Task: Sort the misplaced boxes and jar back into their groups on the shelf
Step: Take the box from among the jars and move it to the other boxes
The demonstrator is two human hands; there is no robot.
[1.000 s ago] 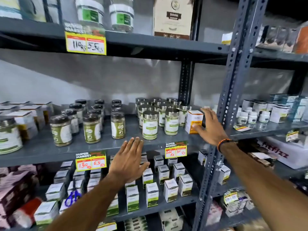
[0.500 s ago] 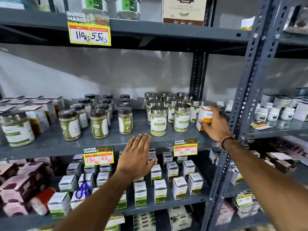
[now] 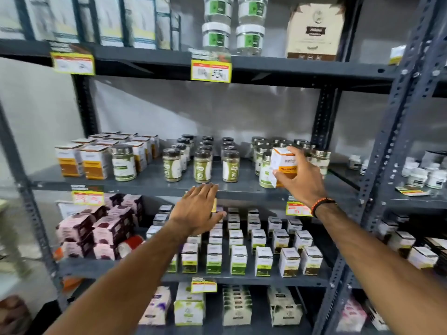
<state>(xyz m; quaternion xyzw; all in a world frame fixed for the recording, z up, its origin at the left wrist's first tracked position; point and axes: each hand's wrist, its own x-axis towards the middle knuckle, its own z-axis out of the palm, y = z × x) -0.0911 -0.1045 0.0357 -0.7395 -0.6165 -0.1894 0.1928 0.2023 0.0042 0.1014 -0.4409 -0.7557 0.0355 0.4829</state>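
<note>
My right hand [image 3: 301, 178] grips a white box with an orange band [image 3: 285, 164], held tilted just in front of the silver-lidded jars [image 3: 320, 158] at the right of the middle shelf [image 3: 150, 183]. Matching white and orange boxes [image 3: 93, 164] stand in a group at that shelf's left end. One silver-lidded jar [image 3: 123, 163] stands right beside those boxes, apart from its kind. Dark-lidded green jars [image 3: 202, 165] fill the shelf's centre. My left hand [image 3: 197, 211] hovers flat and empty, fingers together, at the shelf's front edge.
A perforated grey upright [image 3: 387, 170] rises right of my right arm, with small white jars [image 3: 423, 176] on the neighbouring shelf. Below stand rows of white and green boxes [image 3: 238, 259] and pink packs [image 3: 96, 230]. Yellow price tags [image 3: 210, 71] hang on shelf edges.
My right hand closed on the orange-banded box and lifted it off the shelf, bringing it left in front of the jars. The camera swung left, showing the orange boxes at the shelf's left end.
</note>
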